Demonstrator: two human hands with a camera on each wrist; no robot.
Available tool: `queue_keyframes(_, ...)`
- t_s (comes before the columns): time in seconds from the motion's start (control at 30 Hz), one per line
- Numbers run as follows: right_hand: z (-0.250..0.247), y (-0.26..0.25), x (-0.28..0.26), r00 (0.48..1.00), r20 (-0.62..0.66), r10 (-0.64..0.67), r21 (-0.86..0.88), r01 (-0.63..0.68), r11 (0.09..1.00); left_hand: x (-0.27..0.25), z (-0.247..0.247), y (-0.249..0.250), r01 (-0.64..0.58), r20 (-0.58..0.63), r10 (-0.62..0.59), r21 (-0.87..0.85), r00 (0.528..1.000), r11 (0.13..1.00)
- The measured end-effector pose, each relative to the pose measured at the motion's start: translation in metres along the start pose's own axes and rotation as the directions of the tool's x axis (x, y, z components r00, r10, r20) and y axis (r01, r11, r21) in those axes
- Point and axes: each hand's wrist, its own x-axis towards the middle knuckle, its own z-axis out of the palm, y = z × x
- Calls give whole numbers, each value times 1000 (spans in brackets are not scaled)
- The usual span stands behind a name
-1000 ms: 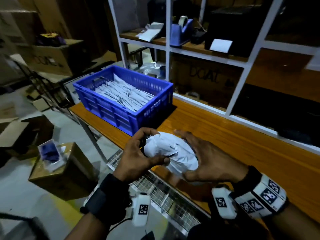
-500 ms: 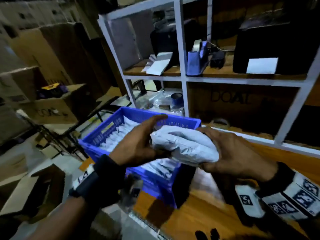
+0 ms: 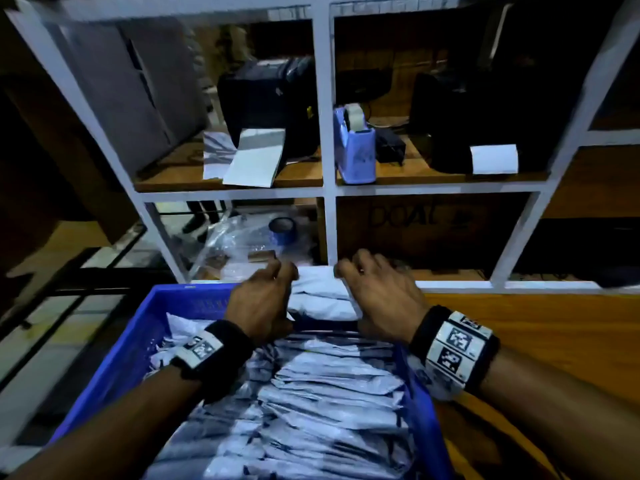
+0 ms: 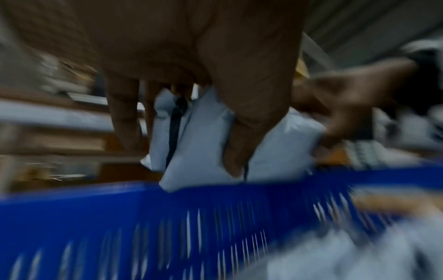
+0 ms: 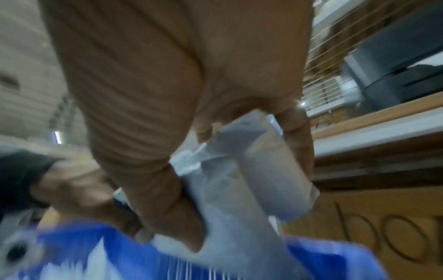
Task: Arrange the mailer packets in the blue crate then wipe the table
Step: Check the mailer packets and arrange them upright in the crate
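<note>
A white mailer packet [image 3: 320, 296] hangs over the far rim of the blue crate [image 3: 114, 358], gripped at both ends. My left hand [image 3: 266, 299] holds its left end, thumb on the near face and fingers behind, as the left wrist view shows on the packet [image 4: 203, 144]. My right hand [image 3: 374, 296] grips its right end, fingers curled round the packet [image 5: 242, 185]. The crate [image 4: 120, 217] is filled with several rows of white mailer packets [image 3: 311, 410] lying overlapped.
The crate sits on a wooden table [image 3: 554, 341] against a white shelf frame [image 3: 325, 188]. On the shelf stand a black printer [image 3: 266, 105], a blue tape dispenser [image 3: 356, 150] and another black printer [image 3: 485, 126]. A cardboard box [image 3: 426, 230] fills the lower bay.
Both hands have carried the packet from the table's near edge up and forward over the crate to its far rim. The head view has closed in over the crate.
</note>
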Motion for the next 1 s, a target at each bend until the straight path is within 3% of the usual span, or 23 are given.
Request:
queue_keyframes(0.13, 13, -21, 14, 990, 100, 102, -123, -89, 988, 9, 23, -5, -58, 118, 49, 75, 992, 996)
queue_keyframes(0.37, 15, -39, 37, 937, 237, 255, -226, -202, 953, 12, 36, -6, -181, 18, 180, 100, 983, 978)
queue_keyframes(0.67, 35, -54, 45, 910, 291, 294, -268, -218, 939, 3, 59, -14, -406, -60, 413, 100, 909, 908)
queue_keyframes(0.77, 39, -50, 43, 882, 375, 285, -237, -206, 950, 3, 64, -19, -391, -69, 392, 32, 917, 920)
queue_keyframes(0.9, 44, -48, 50, 865, 445, 232, -229, -140, 963, 3, 67, -23, -328, 172, 317, 40, 933, 944)
queue_keyframes(1.0, 46, -45, 52, 810, 549, 205, -180, -125, 976, 7, 66, -23, -305, 189, 289, 57, 938, 951)
